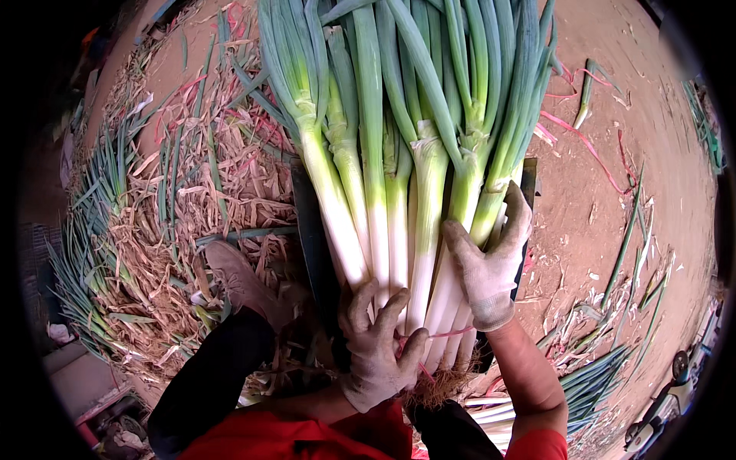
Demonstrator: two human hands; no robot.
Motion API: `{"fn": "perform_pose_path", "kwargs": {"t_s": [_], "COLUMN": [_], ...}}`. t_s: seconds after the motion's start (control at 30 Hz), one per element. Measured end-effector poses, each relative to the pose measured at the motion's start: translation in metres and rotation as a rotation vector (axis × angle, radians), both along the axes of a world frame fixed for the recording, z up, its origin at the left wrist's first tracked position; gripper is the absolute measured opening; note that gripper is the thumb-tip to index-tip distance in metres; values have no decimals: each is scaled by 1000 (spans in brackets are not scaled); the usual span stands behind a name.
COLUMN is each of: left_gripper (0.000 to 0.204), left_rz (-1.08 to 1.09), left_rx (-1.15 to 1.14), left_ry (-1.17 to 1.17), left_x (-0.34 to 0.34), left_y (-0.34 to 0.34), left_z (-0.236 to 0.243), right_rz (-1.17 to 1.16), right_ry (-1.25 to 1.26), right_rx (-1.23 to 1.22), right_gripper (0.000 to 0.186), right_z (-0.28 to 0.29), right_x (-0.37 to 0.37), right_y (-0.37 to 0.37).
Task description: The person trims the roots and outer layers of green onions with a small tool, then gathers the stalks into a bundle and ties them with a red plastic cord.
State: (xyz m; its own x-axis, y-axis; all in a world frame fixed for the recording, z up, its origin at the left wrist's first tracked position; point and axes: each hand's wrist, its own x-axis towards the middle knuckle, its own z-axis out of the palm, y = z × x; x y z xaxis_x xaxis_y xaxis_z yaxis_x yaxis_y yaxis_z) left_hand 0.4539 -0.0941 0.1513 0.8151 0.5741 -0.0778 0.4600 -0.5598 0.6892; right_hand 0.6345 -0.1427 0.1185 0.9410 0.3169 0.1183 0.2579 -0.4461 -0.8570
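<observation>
A thick bundle of large green onions [376, 207] lies before me, green leaves pointing away and white stems and roots [437, 387] toward me. A pink string [451, 333] crosses the lower white stems. My left hand [379, 349], in a pale, soiled knit glove, is bent over the stems at the lower left, with the string at its fingers and a short end of it showing below. Higher up on the right side, my right hand [491, 257], gloved alike, grips the outer stems, its thumb on top. Beneath the bundle is a dark trough-like support [307, 222].
Dry husks and trimmed leaves [230, 184] litter the ground on the left, beside a heap of green onions [100, 261]. My shoe [238, 276] stands among them. More green onions [590, 387] lie at lower right. Loose pink string [586, 146] lies on the dirt floor [571, 238].
</observation>
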Motion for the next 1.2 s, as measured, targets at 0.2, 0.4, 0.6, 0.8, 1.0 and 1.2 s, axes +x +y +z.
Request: {"fn": "perform_pose_path", "kwargs": {"t_s": [0.2, 0.4, 0.6, 0.8, 1.0, 1.2], "left_gripper": [44, 55, 42, 33, 25, 31], "left_rz": [53, -102, -123, -209, -225, -47], "left_rx": [348, 637, 720, 685, 611, 840], "left_ry": [-227, -262, -357, -461, -252, -350], "left_x": [86, 197, 256, 291, 330, 344], "left_y": [82, 121, 152, 167, 211, 215], "left_z": [5, 2, 11, 33, 61, -5], "right_rz": [47, 95, 85, 58, 27, 66], "right_ry": [22, -50, -86, -76, -69, -103], "right_rx": [62, -83, -133, -160, -185, -266], "right_gripper": [90, 91, 92, 89, 88, 88], "right_z": [-2, 1, -1, -3, -2, 9], "right_x": [7, 14, 12, 10, 8, 16], "right_y": [-7, -7, -7, -6, -6, -5]}}
